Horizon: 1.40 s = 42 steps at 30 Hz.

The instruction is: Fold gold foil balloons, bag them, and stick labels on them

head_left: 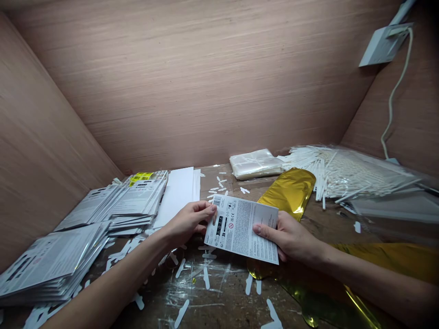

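A white printed card with small text, a barcode and a slot near its left end is held tilted above the table. My right hand grips its right end, thumb on the printed face and fingers behind. At the left edge, by the barcode corner, my left hand is closed, thumb and forefinger pinching the card; its other fingers are partly hidden. Below and beyond the card lies a gold foil balloon, and more gold foil spreads under my right forearm.
Stacks of similar printed cards lie at left, beside white sheets. A bundle of clear bags and many white sticks sit at the back. White paper cutouts litter the table. A socket box with a cord hangs upper right.
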Motion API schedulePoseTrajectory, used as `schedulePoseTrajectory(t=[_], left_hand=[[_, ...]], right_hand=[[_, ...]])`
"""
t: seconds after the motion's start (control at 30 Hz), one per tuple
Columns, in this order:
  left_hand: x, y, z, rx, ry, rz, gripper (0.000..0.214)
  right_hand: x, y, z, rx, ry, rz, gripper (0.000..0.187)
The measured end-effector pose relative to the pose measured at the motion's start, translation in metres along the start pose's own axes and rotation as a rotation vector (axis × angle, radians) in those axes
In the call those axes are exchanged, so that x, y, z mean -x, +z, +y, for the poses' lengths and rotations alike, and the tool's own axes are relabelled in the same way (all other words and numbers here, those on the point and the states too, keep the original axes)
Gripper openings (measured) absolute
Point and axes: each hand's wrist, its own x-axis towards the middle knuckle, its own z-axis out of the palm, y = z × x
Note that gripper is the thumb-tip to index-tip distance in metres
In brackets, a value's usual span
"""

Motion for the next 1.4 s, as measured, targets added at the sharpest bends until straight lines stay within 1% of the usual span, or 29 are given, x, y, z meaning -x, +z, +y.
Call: schedulePoseTrajectory(t=[0.1,0.2,0.27,0.33,0.43,0.53,0.63,0.73,0.8,0.9,1.0,1.07,1.2,1.3,1.4], left_hand=[[0.002,0.001,0.004,-0.024,0.003,-0.062,0.04],[0.006,0.002,0.007,0.036,-0.007,-0.091,0.045],[0.007,0.001,0.008,0.04,-0.009,-0.118,0.043],[0.007,-0.002,0.008,-0.027,-0.001,-0.134,0.037],[0.005,-0.004,0.006,-0.162,0.002,-0.07,0.031],[0.004,-0.003,0.005,-0.2,0.0,-0.02,0.028],[0.005,0.0,0.007,-0.117,-0.009,-0.027,0.028],[0.006,0.0,0.007,0.042,-0.025,-0.077,0.028],[0.008,-0.001,0.006,0.106,-0.025,-0.101,0.028],[0.009,-0.002,0.005,0.116,-0.026,-0.15,0.026],[0.01,0.0,0.005,0.11,-0.057,-0.235,0.025],[0.01,0.002,0.006,0.095,-0.081,-0.267,0.022],[0.01,0.007,0.006,0.008,-0.083,-0.228,0.016],[0.009,0.008,0.004,-0.076,-0.059,-0.168,0.013],[0.008,0.006,0.004,-0.045,-0.016,-0.108,0.015]], right_hand=[[0.002,0.0,-0.002,-0.029,-0.006,-0.014,0.047],[0.003,0.0,-0.002,-0.044,0.001,-0.009,0.047],[0.003,0.0,-0.002,-0.046,0.007,0.006,0.048],[0.003,-0.001,-0.003,-0.04,0.014,0.017,0.048],[0.003,0.0,-0.005,-0.018,0.035,0.042,0.044],[0.002,0.0,-0.007,-0.015,0.049,0.052,0.041],[0.003,-0.002,-0.007,-0.03,0.029,0.043,0.041],[0.005,-0.004,-0.006,-0.049,0.006,0.036,0.045],[0.006,-0.005,-0.006,-0.061,0.0,0.026,0.047],[0.007,-0.005,-0.005,-0.061,0.008,0.008,0.049],[0.007,-0.005,-0.003,-0.063,0.019,-0.005,0.051],[0.007,-0.005,-0.002,-0.066,0.018,-0.019,0.051],[0.008,-0.004,0.0,-0.046,0.012,-0.041,0.049],[0.01,-0.004,0.001,-0.02,-0.003,-0.055,0.049],[0.01,-0.005,0.002,0.038,-0.016,-0.024,0.05]])
